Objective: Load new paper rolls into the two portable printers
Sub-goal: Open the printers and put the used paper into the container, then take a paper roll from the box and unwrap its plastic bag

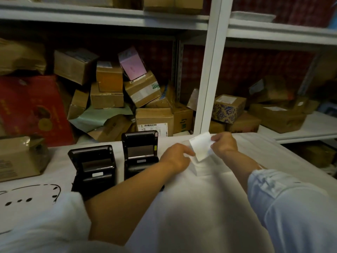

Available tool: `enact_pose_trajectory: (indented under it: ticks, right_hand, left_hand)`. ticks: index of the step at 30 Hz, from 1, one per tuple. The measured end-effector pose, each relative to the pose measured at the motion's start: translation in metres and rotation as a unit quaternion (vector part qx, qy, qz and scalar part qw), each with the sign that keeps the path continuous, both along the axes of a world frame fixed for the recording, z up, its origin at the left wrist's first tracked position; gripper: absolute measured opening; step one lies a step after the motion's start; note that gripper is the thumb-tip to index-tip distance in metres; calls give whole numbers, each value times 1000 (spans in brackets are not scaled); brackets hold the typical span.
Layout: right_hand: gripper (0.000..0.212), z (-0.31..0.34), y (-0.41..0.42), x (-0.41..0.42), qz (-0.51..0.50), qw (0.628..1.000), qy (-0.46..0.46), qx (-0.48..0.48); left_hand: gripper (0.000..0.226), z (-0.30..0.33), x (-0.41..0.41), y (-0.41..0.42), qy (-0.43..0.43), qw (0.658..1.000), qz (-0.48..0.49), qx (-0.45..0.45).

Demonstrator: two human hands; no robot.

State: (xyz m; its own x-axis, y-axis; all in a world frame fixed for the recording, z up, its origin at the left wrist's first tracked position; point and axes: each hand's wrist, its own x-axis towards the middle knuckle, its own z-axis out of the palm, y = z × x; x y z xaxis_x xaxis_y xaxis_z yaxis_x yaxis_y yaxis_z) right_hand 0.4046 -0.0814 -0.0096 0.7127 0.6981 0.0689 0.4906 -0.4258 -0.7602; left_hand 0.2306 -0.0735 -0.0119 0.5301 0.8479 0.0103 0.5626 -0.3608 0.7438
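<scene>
Two black portable printers stand on the white table with their lids open: the left printer point(93, 167) nearer me, the right printer point(140, 152) a little farther back. To their right, my left hand point(176, 157) and my right hand point(223, 143) hold a white paper roll point(200, 148) between them, with a loose strip of paper sticking up. My left hand grips its lower left side and my right hand pinches the upper right edge. A white block point(204, 169) sits on the table just under the paper; what it is I cannot tell.
A cardboard box point(20, 157) sits on the table point(200, 207) at the far left. Behind the table, white shelves point(211, 70) hold several piled cardboard parcels and a red box point(32, 108). A black drawing marks the cloth at the front left.
</scene>
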Motion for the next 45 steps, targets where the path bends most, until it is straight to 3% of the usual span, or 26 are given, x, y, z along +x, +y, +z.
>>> enact_pose_trajectory:
  ticks: [3, 6, 14, 25, 30, 32, 36, 39, 42, 45]
  right_hand:
    - [34, -13, 7, 1, 31, 995, -26, -93]
    - [35, -23, 8, -2, 74, 973, -108, -188]
    - [48, -20, 4, -11, 96, 948, -158, -259]
    - [30, 29, -20, -78, 109, 979, -146, -87]
    - [15, 25, -40, -139, 203, 962, -182, -20]
    - [34, 14, -44, -161, 262, 946, -174, -77]
    - [106, -12, -40, -193, 282, 942, -95, -156]
    - [126, -24, -35, -211, 248, 943, -124, -185]
    - [110, -20, -39, -227, 199, 939, -216, -181]
    - [55, -7, -38, -243, 188, 915, -350, -66]
  left_hand:
    - [32, -11, 4, 5, 39, 999, -14, -7]
    - [32, -14, 3, 6, 26, 1000, -8, 4]
    - [30, -11, 0, 7, 23, 1000, -18, 6]
    - [30, 29, -60, -11, 31, 998, 9, 45]
    - [33, 21, -123, -29, 87, 989, 60, 99]
    - [38, 11, -152, -35, 143, 979, 97, 111]
    - [55, -5, -193, -37, 219, 965, 126, 68]
    - [62, -15, -206, -37, 235, 961, 134, 62]
    - [61, -24, -211, -34, 228, 962, 134, 69]
    - [51, -15, -218, -28, 236, 957, 142, 93]
